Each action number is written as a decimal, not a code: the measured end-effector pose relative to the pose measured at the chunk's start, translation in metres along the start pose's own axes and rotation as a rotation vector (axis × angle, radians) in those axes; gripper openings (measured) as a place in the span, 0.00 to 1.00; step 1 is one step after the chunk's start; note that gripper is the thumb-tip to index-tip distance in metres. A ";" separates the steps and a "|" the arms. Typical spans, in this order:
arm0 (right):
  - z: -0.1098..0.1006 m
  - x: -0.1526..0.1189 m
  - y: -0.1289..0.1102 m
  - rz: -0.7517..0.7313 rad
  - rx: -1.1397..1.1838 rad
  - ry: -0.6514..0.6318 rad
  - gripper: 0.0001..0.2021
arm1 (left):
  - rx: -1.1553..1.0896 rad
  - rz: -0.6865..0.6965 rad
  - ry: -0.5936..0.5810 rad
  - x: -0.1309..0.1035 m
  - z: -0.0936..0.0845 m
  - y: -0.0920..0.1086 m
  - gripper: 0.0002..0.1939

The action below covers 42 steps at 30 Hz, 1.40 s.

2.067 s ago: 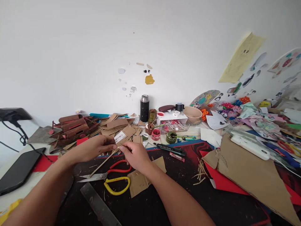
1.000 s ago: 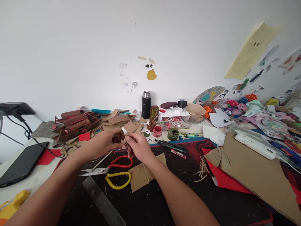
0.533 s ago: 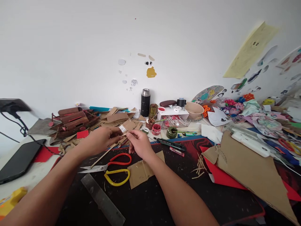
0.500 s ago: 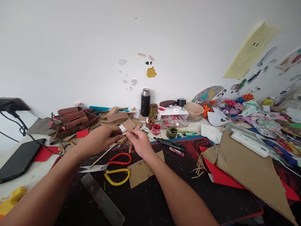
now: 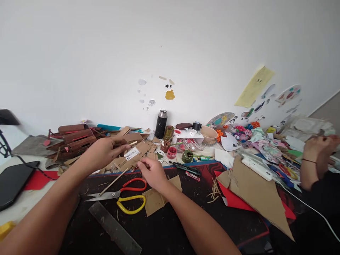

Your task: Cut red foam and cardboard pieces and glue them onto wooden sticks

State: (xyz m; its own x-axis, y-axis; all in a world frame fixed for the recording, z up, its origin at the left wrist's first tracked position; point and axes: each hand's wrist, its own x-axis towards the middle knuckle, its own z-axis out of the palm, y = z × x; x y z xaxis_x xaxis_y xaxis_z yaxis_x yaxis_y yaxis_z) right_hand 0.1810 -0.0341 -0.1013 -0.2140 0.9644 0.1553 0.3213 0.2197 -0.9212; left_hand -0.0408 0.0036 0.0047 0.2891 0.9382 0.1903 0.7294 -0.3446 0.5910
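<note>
My left hand (image 5: pixel 108 151) is closed over the scrap pile, and a thin pale strip (image 5: pixel 133 143) sticks out past its fingertips. Thumb and finger of my right hand (image 5: pixel 154 172) are pinched together; whatever is in them is too small to make out. Between and behind the hands lies cardboard with a white barcode label (image 5: pixel 132 153). Below them, scissors (image 5: pixel 114 195) with one red and one yellow handle rest on the dark mat, a thin wooden stick (image 5: pixel 114 181) across the blades. A flat cardboard piece (image 5: pixel 154 202) lies partly under my right forearm.
A clear ruler (image 5: pixel 114 226) lies in front. Behind stand a black flask (image 5: pixel 160 124) and paint jars (image 5: pixel 187 156). A cutter (image 5: pixel 184 168), cardboard strips (image 5: pixel 214 191) and a large cardboard sheet (image 5: pixel 255 191) lie rightward. Another person's arm (image 5: pixel 309 164) is at far right.
My hands have moved apart, the left one drawing left with the thin strip. The view has turned to the right, bringing another person's arms into sight.
</note>
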 end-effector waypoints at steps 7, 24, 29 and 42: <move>-0.038 -0.025 -0.012 -0.045 -0.444 -0.059 0.12 | 0.038 0.019 -0.004 -0.006 -0.012 0.005 0.30; -0.021 -0.145 0.002 0.111 -0.212 0.080 0.21 | -0.005 0.082 -0.004 -0.012 -0.020 0.015 0.30; -0.011 -0.149 0.018 0.052 -0.263 0.105 0.19 | 0.006 0.073 0.005 -0.006 -0.016 0.010 0.32; -0.021 -0.139 0.024 0.232 -0.029 0.225 0.25 | -0.084 0.095 -0.239 0.013 0.040 0.005 0.28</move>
State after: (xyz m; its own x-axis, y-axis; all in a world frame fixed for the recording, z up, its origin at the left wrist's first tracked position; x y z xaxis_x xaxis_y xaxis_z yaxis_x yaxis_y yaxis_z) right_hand 0.2379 -0.1598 -0.1380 0.0764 0.9969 0.0206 0.3644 -0.0087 -0.9312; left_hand -0.0086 0.0129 -0.0214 0.4992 0.8642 0.0630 0.6412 -0.4174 0.6439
